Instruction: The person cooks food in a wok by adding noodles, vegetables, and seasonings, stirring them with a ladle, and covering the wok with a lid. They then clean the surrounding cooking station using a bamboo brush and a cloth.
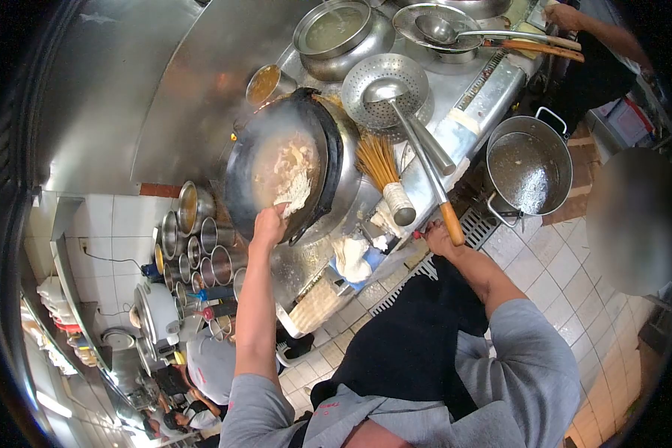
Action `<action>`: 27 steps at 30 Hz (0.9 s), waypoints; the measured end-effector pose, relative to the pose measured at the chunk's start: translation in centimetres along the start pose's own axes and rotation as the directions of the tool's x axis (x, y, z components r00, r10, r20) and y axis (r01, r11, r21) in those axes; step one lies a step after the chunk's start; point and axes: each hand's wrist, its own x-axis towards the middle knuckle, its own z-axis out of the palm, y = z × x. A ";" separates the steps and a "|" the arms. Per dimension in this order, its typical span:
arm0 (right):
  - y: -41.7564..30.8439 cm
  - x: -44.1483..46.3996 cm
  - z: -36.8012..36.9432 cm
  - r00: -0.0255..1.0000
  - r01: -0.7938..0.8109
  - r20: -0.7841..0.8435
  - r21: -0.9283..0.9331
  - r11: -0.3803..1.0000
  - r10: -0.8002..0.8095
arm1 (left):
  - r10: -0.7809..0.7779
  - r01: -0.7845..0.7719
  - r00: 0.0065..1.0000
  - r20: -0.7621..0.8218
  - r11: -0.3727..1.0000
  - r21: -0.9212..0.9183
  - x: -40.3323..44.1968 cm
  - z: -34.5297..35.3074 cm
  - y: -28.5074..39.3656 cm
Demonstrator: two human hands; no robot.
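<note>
Wok: the dark wok (240,196) sits on the table (498,95), left of the middle of the view, with pale food (295,158) in brownish liquid; steam blurs its surface, so the pieces are probably soft-edged only because of that.
Left hand: the left hand (272,222) is closed around a pale cloth (297,193), at the near rim of the wok.
Right hand: the right hand (443,237) is low at the table's front edge, fingers curled by a red knob (417,234); whether they grip it, I can't make out.
Ladle: its bowl lies in a perforated colander (357,81), and its wooden handle (450,222) passes over the table edge, close above the right hand in the view.
Brush: a bundled brush (378,161), white-wrapped at the grip, lies between wok and ladle.
Rags: white rags (352,257) are bunched near the table's front.
Back: a round pot (347,66) of cloudy liquid, and a small pan (285,86) of brown sauce beside the wok.
Big pot: a two-handled pot (508,149) of liquid stands right of the table.
Left side: metal tins (221,265) cluster beyond the wok.
Others: a co-worker's hand (564,16) shows at upper right.
</note>
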 end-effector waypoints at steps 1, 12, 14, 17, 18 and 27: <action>0.1 0.0 -0.1 1.000 0.000 -0.002 0.001 1.000 0.000 | -0.004 0.004 1.000 0.009 1.000 0.013 0.0 0.0 0.2; 0.1 -0.2 -0.2 1.000 0.004 -0.012 -0.006 1.000 -0.004 | -0.008 0.008 1.000 0.008 1.000 -0.001 -0.1 -0.2 0.3; 0.1 -0.2 -0.2 1.000 0.003 -0.012 -0.008 1.000 -0.003 | -0.011 0.011 1.000 0.010 1.000 0.009 0.1 0.1 0.1; 0.3 -0.4 -0.1 1.000 0.002 -0.013 -0.012 1.000 -0.002 | -0.014 0.014 1.000 0.018 1.000 0.022 0.2 0.1 0.1; 0.2 -0.3 -0.1 1.000 0.003 -0.015 -0.015 1.000 -0.003 | -0.015 0.015 1.000 0.021 1.000 0.025 0.2 -0.1 0.3; 0.4 -0.4 -0.3 1.000 0.007 -0.023 -0.014 1.000 -0.007 | -0.017 0.017 1.000 0.012 1.000 -0.020 0.0 -0.5 0.9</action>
